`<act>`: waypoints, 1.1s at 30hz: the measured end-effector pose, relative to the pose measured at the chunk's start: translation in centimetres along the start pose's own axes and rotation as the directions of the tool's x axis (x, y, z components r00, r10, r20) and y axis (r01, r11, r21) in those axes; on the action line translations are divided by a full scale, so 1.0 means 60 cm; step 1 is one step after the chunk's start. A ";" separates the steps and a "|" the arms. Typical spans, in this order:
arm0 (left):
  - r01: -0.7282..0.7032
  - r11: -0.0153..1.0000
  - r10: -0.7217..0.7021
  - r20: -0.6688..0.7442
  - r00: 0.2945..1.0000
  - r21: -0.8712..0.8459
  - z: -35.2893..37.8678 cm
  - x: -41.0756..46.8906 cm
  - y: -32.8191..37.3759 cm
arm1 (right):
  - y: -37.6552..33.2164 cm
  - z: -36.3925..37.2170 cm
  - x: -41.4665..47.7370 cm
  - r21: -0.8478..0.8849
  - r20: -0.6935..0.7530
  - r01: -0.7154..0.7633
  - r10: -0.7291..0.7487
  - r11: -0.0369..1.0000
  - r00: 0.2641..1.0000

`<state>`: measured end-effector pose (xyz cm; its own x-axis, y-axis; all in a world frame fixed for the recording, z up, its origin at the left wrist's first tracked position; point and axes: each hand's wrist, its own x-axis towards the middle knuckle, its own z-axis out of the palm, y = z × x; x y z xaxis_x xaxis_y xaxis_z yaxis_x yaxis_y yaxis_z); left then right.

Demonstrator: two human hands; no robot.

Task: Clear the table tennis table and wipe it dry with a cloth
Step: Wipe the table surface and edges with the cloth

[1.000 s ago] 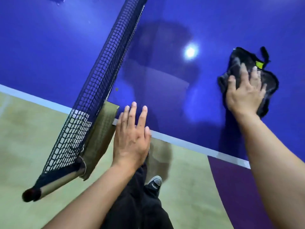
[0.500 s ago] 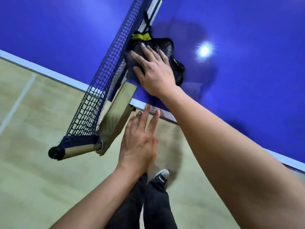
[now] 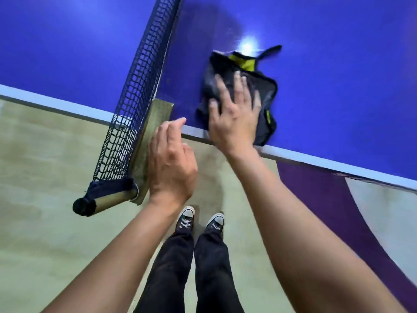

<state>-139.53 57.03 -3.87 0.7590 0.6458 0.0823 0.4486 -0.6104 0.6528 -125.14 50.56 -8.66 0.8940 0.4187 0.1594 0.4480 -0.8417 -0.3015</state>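
Pressing 1 dark cloth (image 3: 265, 86) onto the blue table (image 3: 338, 91) near its white edge, just right of the 1 net (image 3: 140, 86), my right hand (image 3: 234, 120) lies flat with fingers spread wide. My left hand (image 3: 171, 163) hangs off the edge beside the post (image 3: 108, 198), fingers loosely curled, holding nothing. Below are my 2 shoes (image 3: 185, 219). My palm hides part of the cloth, blur smears its folds, and the net's far end is cut off.

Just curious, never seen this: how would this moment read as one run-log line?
phase: wipe | right hand: flat on cloth, near table edge | left hand: holds nothing, beside net
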 end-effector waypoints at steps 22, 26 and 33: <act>-0.106 0.970 0.074 0.149 0.986 0.220 0.084 0.024 0.027 | 0.348 -0.136 -0.109 -0.055 -0.106 -0.473 0.466 0.879 0.879; -0.106 0.965 0.069 0.159 0.985 0.239 0.081 0.037 0.026 | 0.252 -0.102 -0.090 -0.028 -0.082 -0.205 0.202 0.978 0.976; -0.212 0.963 0.180 0.188 0.966 0.168 0.098 0.090 0.085 | 0.245 -0.087 0.034 0.039 0.111 0.179 -0.183 0.983 0.977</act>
<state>-130.34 54.72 -4.51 0.9023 0.4275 0.0551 0.3501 -0.8015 0.4847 -116.74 37.26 -7.86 0.7924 0.6006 0.1067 0.6011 -0.7390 -0.3042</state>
